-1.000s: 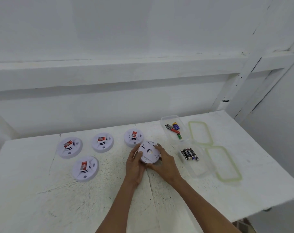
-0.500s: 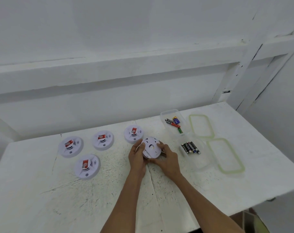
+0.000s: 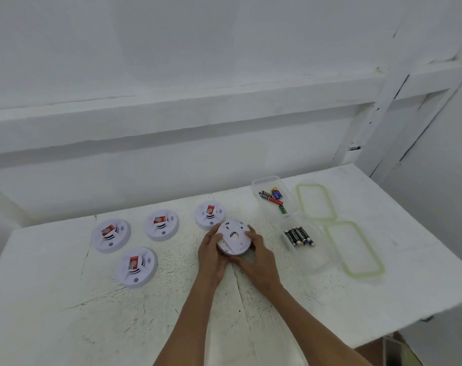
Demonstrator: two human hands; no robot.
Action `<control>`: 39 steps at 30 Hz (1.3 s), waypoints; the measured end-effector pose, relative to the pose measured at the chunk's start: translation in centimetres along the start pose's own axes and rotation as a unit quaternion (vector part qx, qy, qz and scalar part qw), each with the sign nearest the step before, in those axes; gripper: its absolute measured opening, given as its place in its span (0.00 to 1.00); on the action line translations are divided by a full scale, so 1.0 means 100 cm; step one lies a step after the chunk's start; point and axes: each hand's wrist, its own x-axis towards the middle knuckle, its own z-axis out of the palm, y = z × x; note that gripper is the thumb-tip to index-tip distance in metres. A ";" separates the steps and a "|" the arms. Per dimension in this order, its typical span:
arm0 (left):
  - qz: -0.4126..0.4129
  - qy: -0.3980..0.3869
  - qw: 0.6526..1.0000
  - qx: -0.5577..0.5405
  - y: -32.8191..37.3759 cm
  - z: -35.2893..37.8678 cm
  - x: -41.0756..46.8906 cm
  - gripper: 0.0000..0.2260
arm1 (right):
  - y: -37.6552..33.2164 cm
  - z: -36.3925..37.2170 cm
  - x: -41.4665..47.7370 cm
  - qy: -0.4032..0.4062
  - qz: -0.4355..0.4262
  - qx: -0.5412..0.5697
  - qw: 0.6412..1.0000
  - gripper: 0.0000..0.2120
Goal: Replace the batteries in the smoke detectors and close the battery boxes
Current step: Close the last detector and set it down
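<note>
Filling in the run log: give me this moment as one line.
held detector: back up | left hand: grips it | right hand: grips it | near box: open, holds black batteries

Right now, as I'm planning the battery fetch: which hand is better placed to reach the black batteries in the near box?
Right, probably. The right hand has its grip on the detector on the side facing the black batteries; the left hand holds the opposite side and would cross over.
</note>
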 end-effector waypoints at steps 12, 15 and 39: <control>0.008 -0.010 1.000 0.003 0.003 0.002 -0.008 0.15 | -0.003 0.000 -0.001 0.012 0.001 0.009 1.000 0.31; 0.017 -0.003 1.000 0.023 0.002 -0.001 -0.007 0.16 | -0.005 -0.001 -0.002 0.014 0.021 0.006 1.000 0.30; 0.102 -0.124 0.957 0.240 0.003 -0.014 -0.022 0.25 | 0.000 -0.003 -0.002 0.070 -0.045 -0.013 0.996 0.14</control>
